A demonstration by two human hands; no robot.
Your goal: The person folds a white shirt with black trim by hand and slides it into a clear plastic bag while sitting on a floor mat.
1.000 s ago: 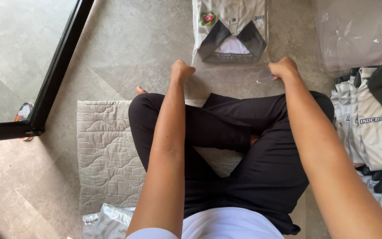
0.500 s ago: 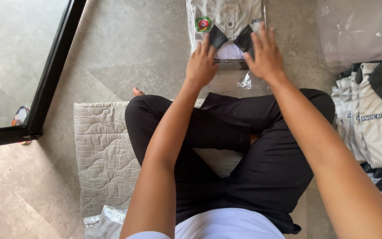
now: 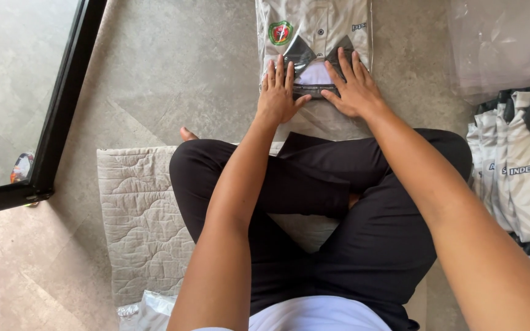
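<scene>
The person sits cross-legged on a quilted grey mat laid over the stone floor, both arms stretched forward. In front of the knees lies a folded grey shirt in a clear plastic bag — collar end toward the person, the dark collar points showing through the film, with a white card or lining between them. On the shirt's chest, toward the left, sits a round green and red badge; a small dark mark is on the opposite side.

The left hand lies flat on the near edge of the package, fingers spread and straight, palm down beside the collar. The right hand does the same on the other side, fingers fanned over the right collar point. Neither grip is closed on anything — both hands are open and pressing on the plastic, thumbs pointing inward toward each other and nearly meeting at the collar's lower edge.

Off to the right, a stack of similar grey and black shirts lies on the floor, and above it a heap of empty clear plastic bags. Another crumpled clear bag pokes out by the person's left hip. A black-framed glass door runs along the left side.
</scene>
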